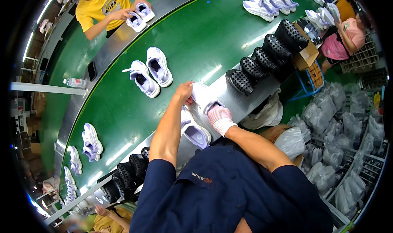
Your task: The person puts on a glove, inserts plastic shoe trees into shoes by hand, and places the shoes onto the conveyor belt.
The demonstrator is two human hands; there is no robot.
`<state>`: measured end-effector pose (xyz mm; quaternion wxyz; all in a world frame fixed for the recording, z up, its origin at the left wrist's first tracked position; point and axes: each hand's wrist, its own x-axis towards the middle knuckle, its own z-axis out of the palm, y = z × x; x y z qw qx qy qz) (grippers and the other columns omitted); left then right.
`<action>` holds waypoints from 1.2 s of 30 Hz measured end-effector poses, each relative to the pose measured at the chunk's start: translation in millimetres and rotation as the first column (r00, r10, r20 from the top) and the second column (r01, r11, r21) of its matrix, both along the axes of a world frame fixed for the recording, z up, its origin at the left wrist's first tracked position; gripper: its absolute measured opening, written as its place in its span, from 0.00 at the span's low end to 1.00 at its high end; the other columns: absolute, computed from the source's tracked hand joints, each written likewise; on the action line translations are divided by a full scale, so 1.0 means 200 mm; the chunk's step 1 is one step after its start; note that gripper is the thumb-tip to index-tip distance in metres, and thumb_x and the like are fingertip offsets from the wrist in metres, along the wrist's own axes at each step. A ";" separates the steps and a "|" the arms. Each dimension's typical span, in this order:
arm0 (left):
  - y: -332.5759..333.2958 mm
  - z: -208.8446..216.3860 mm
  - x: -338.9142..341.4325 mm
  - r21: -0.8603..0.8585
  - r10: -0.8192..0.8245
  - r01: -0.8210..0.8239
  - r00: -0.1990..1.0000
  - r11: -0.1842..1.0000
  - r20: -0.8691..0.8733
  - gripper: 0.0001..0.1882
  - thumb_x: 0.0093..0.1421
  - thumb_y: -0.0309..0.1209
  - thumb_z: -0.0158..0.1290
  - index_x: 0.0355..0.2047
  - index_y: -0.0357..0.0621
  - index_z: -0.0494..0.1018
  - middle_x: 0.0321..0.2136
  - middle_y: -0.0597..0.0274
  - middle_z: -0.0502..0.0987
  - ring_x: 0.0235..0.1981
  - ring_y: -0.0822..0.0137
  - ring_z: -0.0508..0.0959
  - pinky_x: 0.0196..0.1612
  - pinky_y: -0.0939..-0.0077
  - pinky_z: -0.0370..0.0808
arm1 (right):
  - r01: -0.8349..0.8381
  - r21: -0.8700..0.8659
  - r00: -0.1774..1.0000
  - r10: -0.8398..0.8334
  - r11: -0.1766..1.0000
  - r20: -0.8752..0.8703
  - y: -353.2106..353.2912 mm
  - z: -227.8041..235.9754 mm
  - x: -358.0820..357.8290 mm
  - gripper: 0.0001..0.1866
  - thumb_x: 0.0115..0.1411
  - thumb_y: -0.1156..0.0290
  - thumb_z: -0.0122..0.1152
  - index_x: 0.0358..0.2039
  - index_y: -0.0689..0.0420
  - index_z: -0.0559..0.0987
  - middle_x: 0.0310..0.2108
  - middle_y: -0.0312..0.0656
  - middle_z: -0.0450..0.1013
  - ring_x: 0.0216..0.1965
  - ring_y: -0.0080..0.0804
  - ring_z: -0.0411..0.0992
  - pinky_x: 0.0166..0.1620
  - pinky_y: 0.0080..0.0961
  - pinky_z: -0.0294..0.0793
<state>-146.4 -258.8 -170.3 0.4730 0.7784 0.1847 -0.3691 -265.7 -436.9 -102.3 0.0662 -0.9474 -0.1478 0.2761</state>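
A white and lavender sneaker (202,94) is between my hands at the near edge of the green conveyor. My bare left hand (185,92) is closed on its side near the toe. On my right hand (219,117) is a pink-and-white striped glove. That hand reaches into the shoe's collar, and its fingers are hidden inside. Just below, a second sneaker (195,131) sits on the metal ledge with its opening toward me. Farther left, a pair of matching sneakers (148,75) stands on the belt.
Black perforated shoe-shaped forms (265,57) line the ledge at right, and more forms (127,171) at left. Other sneakers (92,141) stand along the belt (204,32). Across it, a person in yellow (105,10) handles two sneakers. Plastic-wrapped bundles (327,114) fill racks at right.
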 end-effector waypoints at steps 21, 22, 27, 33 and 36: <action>-0.08 0.09 -0.36 0.225 0.053 -0.191 0.861 0.955 0.505 0.40 0.55 0.27 0.54 0.69 0.33 0.57 0.53 0.27 0.75 0.57 0.36 0.75 0.62 0.55 0.71 | 0.323 0.475 0.853 -0.469 0.819 0.229 -0.28 -0.11 -0.03 0.28 0.57 0.65 0.67 0.56 0.60 0.74 0.46 0.57 0.76 0.50 0.57 0.74 0.54 0.45 0.74; -0.13 0.12 -0.42 0.226 0.009 -0.125 0.890 0.966 0.455 0.43 0.54 0.28 0.55 0.70 0.33 0.56 0.52 0.27 0.75 0.57 0.36 0.75 0.62 0.56 0.71 | 0.345 0.404 0.887 -0.435 0.847 0.156 -0.29 -0.16 0.00 0.28 0.56 0.62 0.68 0.54 0.61 0.75 0.45 0.58 0.76 0.50 0.57 0.74 0.53 0.45 0.74; -0.35 0.29 -0.58 0.198 0.003 -0.061 0.959 0.978 0.284 0.55 0.49 0.34 0.63 0.71 0.29 0.46 0.46 0.27 0.78 0.52 0.37 0.79 0.57 0.58 0.75 | 0.333 0.195 0.939 -0.342 0.923 0.018 -0.26 -0.16 0.12 0.21 0.56 0.56 0.68 0.42 0.59 0.81 0.37 0.56 0.80 0.43 0.57 0.78 0.48 0.48 0.77; -0.46 0.18 -0.59 0.348 0.089 -0.256 0.899 0.902 0.429 0.47 0.52 0.30 0.63 0.68 0.30 0.52 0.31 0.34 0.81 0.38 0.35 0.82 0.45 0.48 0.78 | 0.230 0.139 0.967 -0.243 0.963 0.083 -0.21 -0.14 0.12 0.12 0.58 0.64 0.61 0.39 0.56 0.81 0.36 0.53 0.81 0.42 0.55 0.79 0.47 0.49 0.77; -0.43 0.28 -0.71 0.306 0.006 -0.212 0.831 0.928 0.556 0.39 0.56 0.27 0.59 0.65 0.29 0.57 0.31 0.34 0.81 0.34 0.36 0.81 0.39 0.47 0.77 | 0.194 0.113 0.975 -0.205 0.974 0.091 -0.18 -0.15 0.14 0.13 0.57 0.63 0.59 0.40 0.54 0.81 0.36 0.53 0.81 0.42 0.54 0.79 0.46 0.49 0.77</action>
